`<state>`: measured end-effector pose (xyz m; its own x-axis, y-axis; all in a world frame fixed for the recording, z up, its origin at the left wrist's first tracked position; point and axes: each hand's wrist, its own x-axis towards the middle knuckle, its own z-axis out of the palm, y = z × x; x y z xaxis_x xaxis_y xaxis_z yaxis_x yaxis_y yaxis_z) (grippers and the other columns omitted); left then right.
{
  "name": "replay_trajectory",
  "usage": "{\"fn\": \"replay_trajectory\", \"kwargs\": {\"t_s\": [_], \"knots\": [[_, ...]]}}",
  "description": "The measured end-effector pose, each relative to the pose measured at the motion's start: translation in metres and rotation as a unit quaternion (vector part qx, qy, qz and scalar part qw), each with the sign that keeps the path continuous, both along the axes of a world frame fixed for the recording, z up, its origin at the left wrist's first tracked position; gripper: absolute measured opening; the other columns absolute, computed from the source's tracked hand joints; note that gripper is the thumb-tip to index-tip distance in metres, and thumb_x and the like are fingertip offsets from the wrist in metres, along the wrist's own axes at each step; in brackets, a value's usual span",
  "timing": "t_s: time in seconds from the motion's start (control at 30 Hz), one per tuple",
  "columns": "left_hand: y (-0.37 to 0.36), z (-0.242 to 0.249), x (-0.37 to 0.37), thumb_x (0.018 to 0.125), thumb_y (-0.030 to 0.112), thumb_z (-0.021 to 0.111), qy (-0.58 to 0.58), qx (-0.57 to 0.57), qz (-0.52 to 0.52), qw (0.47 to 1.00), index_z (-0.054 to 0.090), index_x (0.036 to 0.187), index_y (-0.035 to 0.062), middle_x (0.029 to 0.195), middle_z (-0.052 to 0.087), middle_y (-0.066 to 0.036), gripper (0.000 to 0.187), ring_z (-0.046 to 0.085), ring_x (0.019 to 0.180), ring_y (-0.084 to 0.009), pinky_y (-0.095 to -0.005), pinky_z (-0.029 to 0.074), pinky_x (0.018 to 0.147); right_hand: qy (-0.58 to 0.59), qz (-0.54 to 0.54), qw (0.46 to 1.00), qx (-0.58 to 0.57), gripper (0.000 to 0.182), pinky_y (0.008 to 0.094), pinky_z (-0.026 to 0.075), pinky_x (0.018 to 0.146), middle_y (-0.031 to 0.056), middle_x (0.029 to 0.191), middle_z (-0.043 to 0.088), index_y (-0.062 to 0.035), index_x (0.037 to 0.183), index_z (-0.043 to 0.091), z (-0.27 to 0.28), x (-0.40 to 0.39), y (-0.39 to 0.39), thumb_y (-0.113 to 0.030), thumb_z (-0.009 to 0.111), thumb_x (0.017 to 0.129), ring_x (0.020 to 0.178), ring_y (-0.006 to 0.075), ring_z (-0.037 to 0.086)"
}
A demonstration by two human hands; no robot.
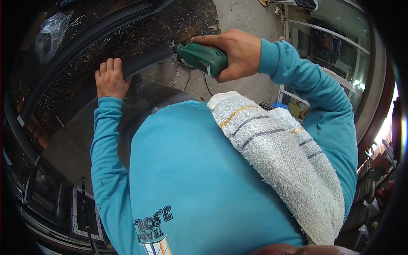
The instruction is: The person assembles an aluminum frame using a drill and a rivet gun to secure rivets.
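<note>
My right hand [238, 53] is wrapped around a green power tool [202, 57] with a dark nose. That nose meets the end of a long dark frame profile [146, 58]; its exact kind of bit is too small to make out. Farther left along the same profile, my left hand [111, 80] grips it from above, fingers bent over the edge and thumb against the near side. The profile rests along the edge of a dark worktop [170, 25] strewn with pale shavings.
A curved dark frame piece [80, 44] lies across the worktop, with a clear plastic bag [53, 34] beyond it. Cords hang below the tool. A glass-fronted cabinet [327, 46] stands at the right. A white towel [276, 157] drapes over my shoulder.
</note>
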<state>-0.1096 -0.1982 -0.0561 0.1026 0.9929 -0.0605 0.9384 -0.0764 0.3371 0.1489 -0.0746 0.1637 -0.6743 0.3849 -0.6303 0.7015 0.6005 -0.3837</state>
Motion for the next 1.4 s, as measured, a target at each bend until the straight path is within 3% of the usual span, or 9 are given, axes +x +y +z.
{"fn": "replay_trajectory", "kwargs": {"t_s": [0.1, 0.3, 0.53, 0.73, 1.23, 1.4], "knots": [[-0.001, -0.002, 0.0, 0.065, 0.028, 0.084, 0.001, 0.003, 0.003, 1.0, 0.054, 0.106, 0.0102, 0.105, 0.055, -0.006, 0.054, 0.055, 0.1, -0.0274, -0.0414, 0.045, 0.086, -0.028, 0.019, 0.999, 0.001, 0.089, 0.0393, 0.061, 0.076, 0.0296, 0.098, 0.067, 0.0066, 0.134, 0.048, 0.002, -0.002, 0.006, -0.032, 0.075, 0.059, 0.08, 0.0361, 0.071], [-0.003, -0.001, 0.0, 0.064, 0.027, 0.084, 0.002, 0.004, 0.003, 1.0, 0.053, 0.106, 0.0103, 0.106, 0.054, -0.007, 0.055, 0.054, 0.102, -0.028, -0.0417, 0.045, 0.086, -0.017, 0.026, 1.0, 0.003, 0.088, 0.0383, 0.061, 0.077, 0.0295, 0.099, 0.067, 0.0058, 0.133, 0.05, -0.007, 0.009, 0.002, -0.032, 0.076, 0.058, 0.08, 0.0361, 0.071], [0.004, 0.0, -0.002, 0.063, 0.027, 0.084, 0.002, 0.0, 0.016, 1.0, 0.052, 0.107, 0.011, 0.105, 0.054, -0.007, 0.056, 0.054, 0.102, -0.028, -0.0427, 0.044, 0.086, 0.047, -0.093, 0.994, -0.039, 0.088, 0.0418, 0.057, 0.081, 0.0283, 0.1, 0.067, 0.0062, 0.134, 0.048, 0.015, 0.017, -0.016, -0.032, 0.071, 0.058, 0.085, 0.0367, 0.069], [0.0, 0.0, -0.001, 0.063, 0.026, 0.085, -0.005, -0.006, 0.01, 1.0, 0.051, 0.106, 0.0111, 0.105, 0.054, -0.006, 0.057, 0.054, 0.102, -0.028, -0.0424, 0.045, 0.085, 0.072, -0.088, 0.993, -0.044, 0.091, 0.0416, 0.057, 0.08, 0.0289, 0.103, 0.066, 0.0061, 0.136, 0.047, -0.003, 0.03, -0.031, -0.032, 0.071, 0.057, 0.085, 0.0379, 0.069], [0.001, -0.002, -0.001, 0.062, 0.025, 0.086, -0.005, -0.013, 0.009, 1.0, 0.051, 0.105, 0.0121, 0.105, 0.054, -0.006, 0.057, 0.054, 0.101, -0.0279, -0.0425, 0.045, 0.085, -0.001, -0.115, 0.989, -0.09, 0.092, 0.0409, 0.059, 0.078, 0.0315, 0.103, 0.065, 0.01, 0.133, 0.047, 0.002, 0.014, -0.012, -0.035, 0.071, 0.056, 0.085, 0.0382, 0.069], [0.001, -0.002, -0.002, 0.062, 0.025, 0.085, -0.001, -0.034, 0.008, 0.999, 0.051, 0.108, 0.0122, 0.11, 0.055, -0.007, 0.058, 0.054, 0.104, -0.0281, -0.0426, 0.045, 0.088, 0.028, -0.123, 0.988, -0.092, 0.091, 0.04, 0.059, 0.08, 0.0308, 0.103, 0.065, 0.01, 0.132, 0.048, -0.002, 0.019, -0.01, -0.035, 0.071, 0.056, 0.085, 0.0378, 0.07]]}}
